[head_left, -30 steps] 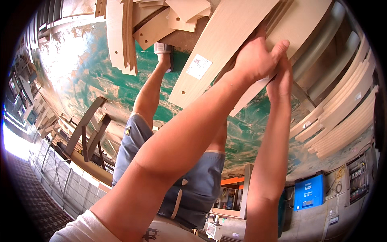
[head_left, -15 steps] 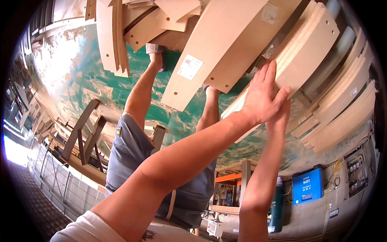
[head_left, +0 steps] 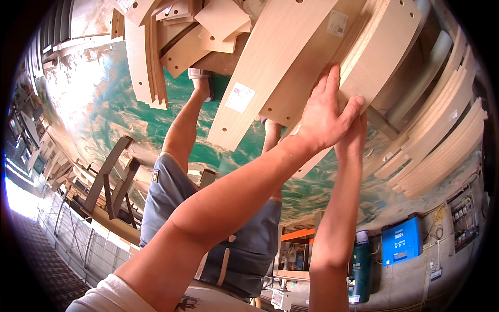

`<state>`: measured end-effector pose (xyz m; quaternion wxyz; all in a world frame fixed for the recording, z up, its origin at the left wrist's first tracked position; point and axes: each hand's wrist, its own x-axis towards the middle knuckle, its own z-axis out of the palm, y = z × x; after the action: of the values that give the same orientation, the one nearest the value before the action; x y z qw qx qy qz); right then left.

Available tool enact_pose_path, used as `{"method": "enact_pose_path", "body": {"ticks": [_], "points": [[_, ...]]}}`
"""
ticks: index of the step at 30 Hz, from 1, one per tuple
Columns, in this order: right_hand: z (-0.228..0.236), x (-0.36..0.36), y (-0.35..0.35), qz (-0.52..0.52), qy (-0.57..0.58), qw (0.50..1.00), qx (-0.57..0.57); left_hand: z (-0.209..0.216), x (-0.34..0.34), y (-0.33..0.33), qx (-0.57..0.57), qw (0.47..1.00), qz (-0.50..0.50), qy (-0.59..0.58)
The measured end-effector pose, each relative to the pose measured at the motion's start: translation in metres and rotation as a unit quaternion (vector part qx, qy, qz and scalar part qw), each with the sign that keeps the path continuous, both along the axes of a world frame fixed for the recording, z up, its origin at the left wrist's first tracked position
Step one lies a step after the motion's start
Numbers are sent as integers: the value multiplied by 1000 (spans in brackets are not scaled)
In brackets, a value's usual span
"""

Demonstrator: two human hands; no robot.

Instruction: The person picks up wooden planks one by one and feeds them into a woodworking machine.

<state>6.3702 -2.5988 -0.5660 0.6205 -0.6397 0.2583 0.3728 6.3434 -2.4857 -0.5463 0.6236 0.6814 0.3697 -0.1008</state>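
A stack of pale, slightly curved wooden boards (head_left: pixel 382 52) with drilled holes slants across the upper right. My left hand (head_left: pixel 325 117) lies against the near side of the stack, fingers stretched out along its edge and thumb out to the right. Beneath it, my right hand (head_left: pixel 352 139) reaches up to the lower edge of the same stack; its fingers are hidden behind the left hand and the wood. Just left of the stack lie a wide labelled board (head_left: pixel 270 67) and a second wide board (head_left: pixel 306 78) with holes near its end.
Loose wood pieces (head_left: pixel 221 23) are heaped at the top, beside upright curved boards (head_left: pixel 143 62). More stacked curved strips (head_left: pixel 442 140) stand at the right. A dark wooden frame (head_left: pixel 109 177) is at the left. A blue box (head_left: pixel 401 242) hangs on the wall at lower right.
The board stack has shifted left and upward, closer to the wide boards, and both my hands have moved with it. The view has also shifted slightly.
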Motion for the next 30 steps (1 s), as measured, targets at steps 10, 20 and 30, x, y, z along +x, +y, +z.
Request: {"method": "enact_pose_path", "body": {"ticks": [10, 20, 30], "points": [[18, 3, 4, -44, -3, 999, 12, 14, 8, 9, 19, 999, -21, -32], [112, 28, 0, -7, -67, 994, 85, 99, 21, -1, -91, 995, 23, -39], [202, 20, -46, 29, -126, 989, 75, 179, 23, -34, -168, 983, 68, 14]]}}
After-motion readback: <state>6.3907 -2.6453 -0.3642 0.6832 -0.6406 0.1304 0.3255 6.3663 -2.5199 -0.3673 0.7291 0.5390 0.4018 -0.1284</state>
